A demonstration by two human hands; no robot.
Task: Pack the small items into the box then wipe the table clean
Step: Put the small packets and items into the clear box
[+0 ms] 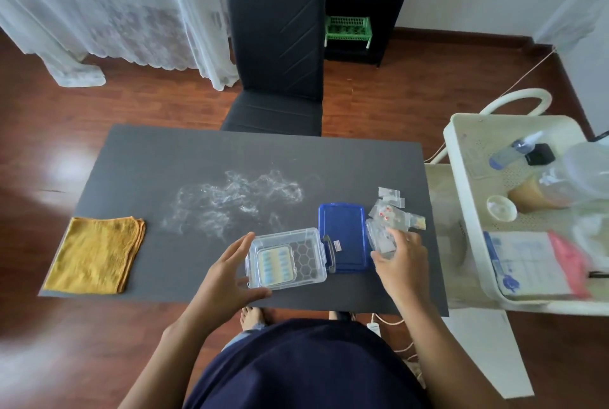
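A clear plastic box (309,255) stands open on the dark table (197,161), with a blister pack of blue pills (275,265) inside its left half. My left hand (230,273) cups the box's left end, thumb under the front corner. The box's blue lid (342,234) lies flat just right of it. My right hand (400,260) grips a clear plastic packet (379,237) beside the lid. More small clear bags with red-dotted contents (390,214) lie in a pile behind that hand.
A white powdery smear (230,201) spreads over the table's middle. A folded yellow cloth (95,253) lies at the left edge. A black chair (276,46) stands behind the table. A cream trolley (461,158) with bottles and papers stands to the right.
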